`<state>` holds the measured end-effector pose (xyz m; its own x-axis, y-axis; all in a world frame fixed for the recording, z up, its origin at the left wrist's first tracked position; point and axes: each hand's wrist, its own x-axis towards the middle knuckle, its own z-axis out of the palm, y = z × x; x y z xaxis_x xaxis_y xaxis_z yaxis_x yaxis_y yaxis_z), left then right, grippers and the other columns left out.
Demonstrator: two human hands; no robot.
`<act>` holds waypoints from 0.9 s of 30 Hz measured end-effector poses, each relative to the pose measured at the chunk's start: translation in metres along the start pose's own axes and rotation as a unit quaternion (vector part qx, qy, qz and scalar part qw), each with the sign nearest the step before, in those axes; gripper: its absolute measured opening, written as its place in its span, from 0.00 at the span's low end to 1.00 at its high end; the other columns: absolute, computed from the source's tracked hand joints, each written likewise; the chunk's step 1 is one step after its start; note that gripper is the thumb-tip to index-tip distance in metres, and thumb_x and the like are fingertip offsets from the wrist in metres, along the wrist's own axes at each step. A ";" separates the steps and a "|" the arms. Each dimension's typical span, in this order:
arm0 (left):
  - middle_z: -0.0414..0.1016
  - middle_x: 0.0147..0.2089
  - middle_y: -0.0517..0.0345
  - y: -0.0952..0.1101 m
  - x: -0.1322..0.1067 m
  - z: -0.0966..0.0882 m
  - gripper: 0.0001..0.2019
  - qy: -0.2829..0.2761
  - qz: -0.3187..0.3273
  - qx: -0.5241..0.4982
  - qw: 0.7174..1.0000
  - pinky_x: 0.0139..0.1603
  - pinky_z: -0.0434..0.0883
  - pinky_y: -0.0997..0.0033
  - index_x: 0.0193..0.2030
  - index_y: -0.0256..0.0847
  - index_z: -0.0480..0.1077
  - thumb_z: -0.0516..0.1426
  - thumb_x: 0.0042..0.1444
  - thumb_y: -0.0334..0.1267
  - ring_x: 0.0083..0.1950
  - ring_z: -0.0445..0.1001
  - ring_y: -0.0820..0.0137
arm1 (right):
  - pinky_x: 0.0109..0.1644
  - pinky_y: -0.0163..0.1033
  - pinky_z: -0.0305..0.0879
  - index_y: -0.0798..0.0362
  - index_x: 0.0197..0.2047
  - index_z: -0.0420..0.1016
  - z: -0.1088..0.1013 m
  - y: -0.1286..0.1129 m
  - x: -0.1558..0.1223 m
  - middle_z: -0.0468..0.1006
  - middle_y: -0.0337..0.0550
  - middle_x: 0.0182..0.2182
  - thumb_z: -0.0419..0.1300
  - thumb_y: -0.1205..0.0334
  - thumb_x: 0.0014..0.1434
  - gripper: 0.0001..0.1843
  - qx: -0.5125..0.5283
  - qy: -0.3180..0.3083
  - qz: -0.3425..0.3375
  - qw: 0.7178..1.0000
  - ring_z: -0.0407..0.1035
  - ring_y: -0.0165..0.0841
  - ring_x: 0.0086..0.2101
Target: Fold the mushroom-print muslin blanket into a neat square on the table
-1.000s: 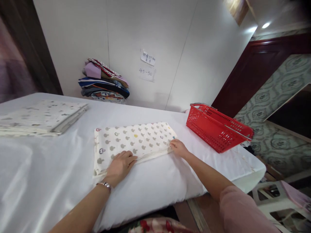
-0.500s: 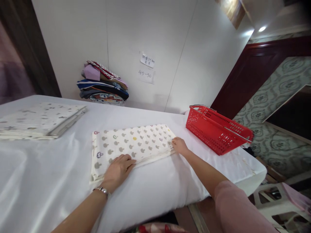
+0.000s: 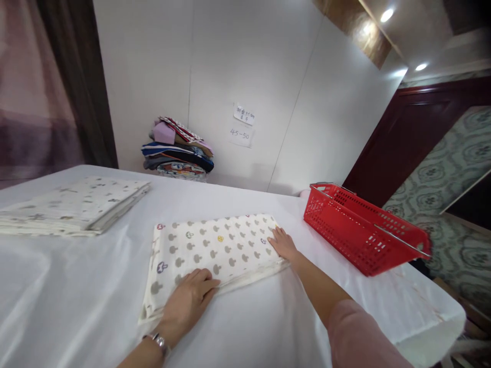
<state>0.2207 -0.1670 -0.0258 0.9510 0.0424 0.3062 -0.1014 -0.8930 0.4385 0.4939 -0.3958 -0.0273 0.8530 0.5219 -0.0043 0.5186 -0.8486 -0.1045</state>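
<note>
The white cloth with grey mushroom-like prints lies folded in a flat oblong in the middle of the white-covered desk. The left hand, with a silvery band at its wrist, rests on its near edge, fingers together, slightly bent and released, covering some of the print. The right hand lies on the right end, fingers spread and released.

To the right, beyond the right forearm, a red basket with metal handles stands aslant near the desk's right end, apart from the cloth and taking up that side. To the left, well apart, is a flat stack of printed white cloths, layers showing along its edge. At the far side, by the pale wall, rises a heap of folded coloured fabrics; what bears it I cannot tell. Two paper notes hang on the wall, the lower reading 45-50. A pink curtain hangs at far left; a dark red door frame and patterned wallpaper fill the right
</note>
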 end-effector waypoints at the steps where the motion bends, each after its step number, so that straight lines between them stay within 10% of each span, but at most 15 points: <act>1: 0.69 0.34 0.59 0.000 0.000 0.000 0.12 -0.002 -0.004 -0.003 1.000 0.39 0.64 0.67 0.34 0.48 0.73 0.48 0.59 0.40 0.38 0.67 0.69 | 0.60 0.50 0.43 0.52 0.62 0.52 0.002 0.001 0.000 0.45 0.47 0.64 0.41 0.46 0.61 0.30 -0.002 -0.007 0.002 1.000 0.39 0.41 0.62; 11: 0.69 0.34 0.59 -0.001 -0.001 0.002 0.12 0.000 -0.013 -0.021 1.000 0.38 0.65 0.68 0.34 0.48 0.72 0.48 0.59 0.42 0.37 0.67 0.69 | 0.62 0.51 0.32 0.54 0.65 0.45 -0.012 -0.033 0.045 0.39 0.49 0.65 0.40 0.45 0.62 0.33 -0.013 0.046 -0.061 0.997 0.31 0.39 0.63; 17: 0.69 0.33 0.59 -0.002 -0.001 0.005 0.11 -0.004 -0.022 -0.019 1.000 0.37 0.65 0.70 0.32 0.49 0.71 0.48 0.59 0.42 0.36 0.68 0.70 | 0.62 0.50 0.34 0.54 0.66 0.42 0.001 -0.034 0.084 0.42 0.47 0.65 0.36 0.43 0.62 0.35 -0.008 -0.032 -0.067 0.997 0.35 0.38 0.63; 27: 0.68 0.33 0.59 0.000 -0.001 0.004 0.11 -0.012 -0.031 -0.030 0.999 0.37 0.64 0.69 0.31 0.47 0.71 0.49 0.58 0.39 0.36 0.66 0.70 | 0.62 0.53 0.32 0.56 0.66 0.41 0.005 -0.032 0.088 0.39 0.47 0.65 0.36 0.42 0.61 0.37 -0.008 -0.033 -0.061 0.998 0.32 0.39 0.63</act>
<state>0.2209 -0.1687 -0.0291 0.9626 0.0856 0.2571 -0.0588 -0.8602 0.5065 0.5526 -0.3225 -0.0294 0.7780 0.6257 -0.0574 0.6199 -0.7793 -0.0916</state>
